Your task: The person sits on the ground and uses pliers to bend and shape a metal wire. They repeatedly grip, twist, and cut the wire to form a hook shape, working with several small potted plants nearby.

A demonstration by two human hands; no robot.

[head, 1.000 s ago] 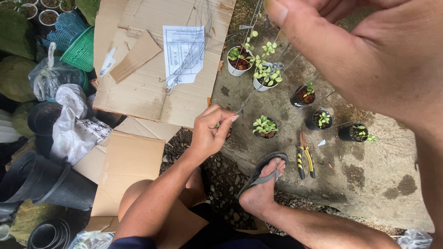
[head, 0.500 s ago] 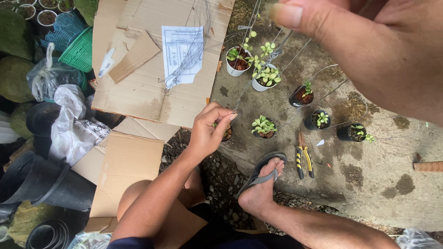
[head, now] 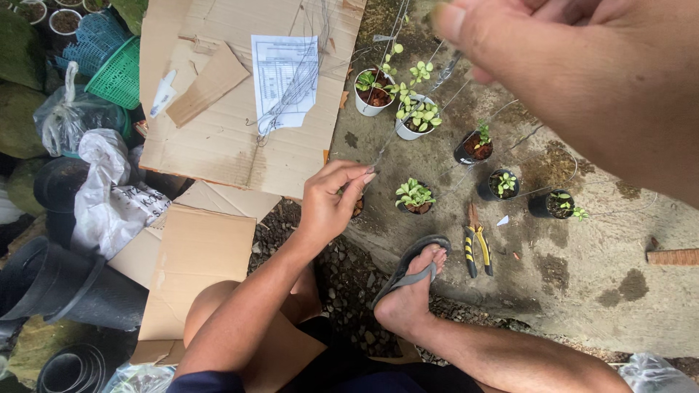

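Left hand (head: 331, 200) pinches thin wire (head: 408, 109) | right hand (head: 582, 80), blurred, seemingly grips its upper end | potted seedlings (head: 415, 195) wait beside pliers (head: 477, 247), apparently unwired.

White printed paper sheet (head: 285, 80) on flattened brown cardboard (head: 218, 138); white lettered plastic bag (head: 116, 196) at left.

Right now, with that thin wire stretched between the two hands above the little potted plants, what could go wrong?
The wire runs taut from the left hand up to the right hand, close to the camera; if it slips, its end might whip toward the face. It passes just over the white pots, so a low swing could tip one. The pliers lie beside the sandalled foot, where a shift of the foot might land on them.
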